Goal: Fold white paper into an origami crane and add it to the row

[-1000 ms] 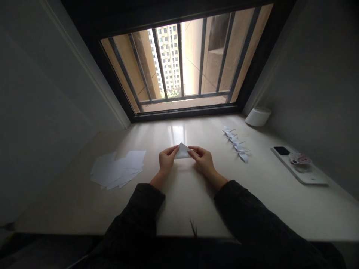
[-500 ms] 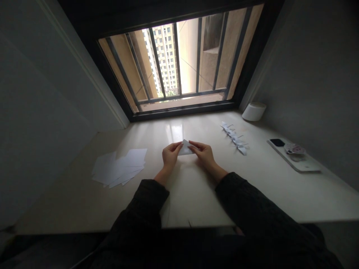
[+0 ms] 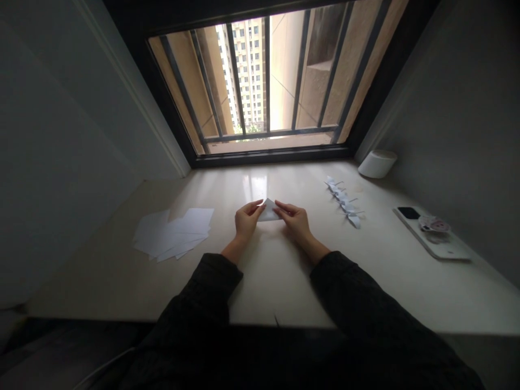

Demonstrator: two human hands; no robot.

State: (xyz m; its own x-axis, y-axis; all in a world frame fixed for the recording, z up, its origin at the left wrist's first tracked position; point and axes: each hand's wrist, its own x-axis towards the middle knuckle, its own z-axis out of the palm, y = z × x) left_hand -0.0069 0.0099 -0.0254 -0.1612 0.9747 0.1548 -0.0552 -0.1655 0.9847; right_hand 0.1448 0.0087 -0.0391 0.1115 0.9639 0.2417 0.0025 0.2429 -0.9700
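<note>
My left hand [image 3: 247, 221] and right hand [image 3: 296, 221] pinch the small folded paper [image 3: 269, 213] between them over the surface [image 3: 278, 276], probably to keep its creases even; loose sheets [image 3: 182, 232] sit handily leftward, origami figures [image 3: 346, 206] rightward, seemingly out of harm's way.

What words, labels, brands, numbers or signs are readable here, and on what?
No text is readable.
White phone: small mark, too tiny to make out.
Round attachment on it: too blurred to read.
Loose sheets and folded paper: no writing visible.
</note>
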